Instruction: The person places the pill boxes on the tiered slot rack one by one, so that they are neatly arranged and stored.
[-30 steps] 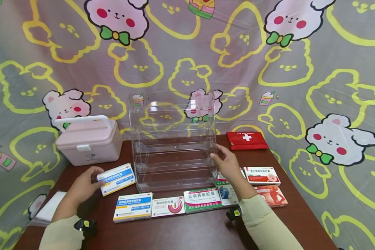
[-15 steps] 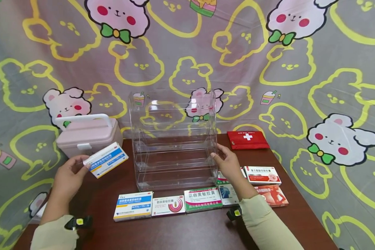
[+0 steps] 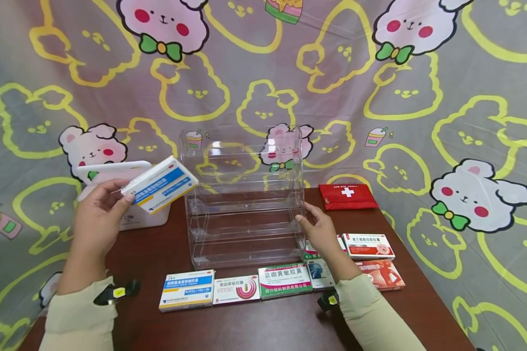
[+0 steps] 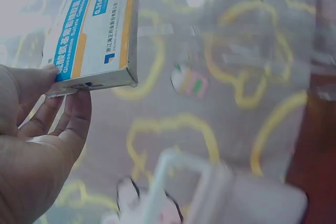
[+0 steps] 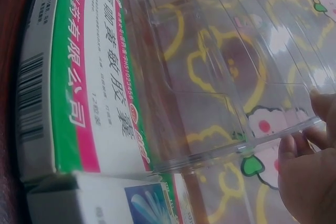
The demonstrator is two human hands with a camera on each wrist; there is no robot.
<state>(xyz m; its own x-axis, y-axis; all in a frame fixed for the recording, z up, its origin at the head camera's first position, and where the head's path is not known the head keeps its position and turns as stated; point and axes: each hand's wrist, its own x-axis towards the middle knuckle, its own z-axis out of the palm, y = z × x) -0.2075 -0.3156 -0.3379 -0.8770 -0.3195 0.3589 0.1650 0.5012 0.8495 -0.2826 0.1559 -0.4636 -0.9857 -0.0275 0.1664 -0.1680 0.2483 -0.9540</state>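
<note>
My left hand (image 3: 98, 214) pinches a blue, white and yellow medicine box (image 3: 163, 186) by its left end, thumb on the printed face and fingers behind. Held tilted in the air, the box overlaps the left edge of a clear tiered display rack (image 3: 246, 207) in the head view. Its label reads glucosamine sulfate capsule in the left wrist view. My right hand (image 3: 318, 226) grips the rack's right side edge, thumb in front. Below the rack, a matching blue and white box (image 3: 187, 291), a pink-ringed white box (image 3: 236, 289) and a green and pink box (image 3: 285, 281) lie in a row.
A pink handled case (image 3: 145, 219) stands at the back left, partly behind my left hand. At the back right lies a red first aid pouch (image 3: 348, 197). More medicine boxes, among them a red and white one (image 3: 369, 246), lie beside my right forearm.
My left hand has raised the medicine box from low beside the rack, first left and up, then up and right to the rack's upper left side. My right hand stays on the rack.
</note>
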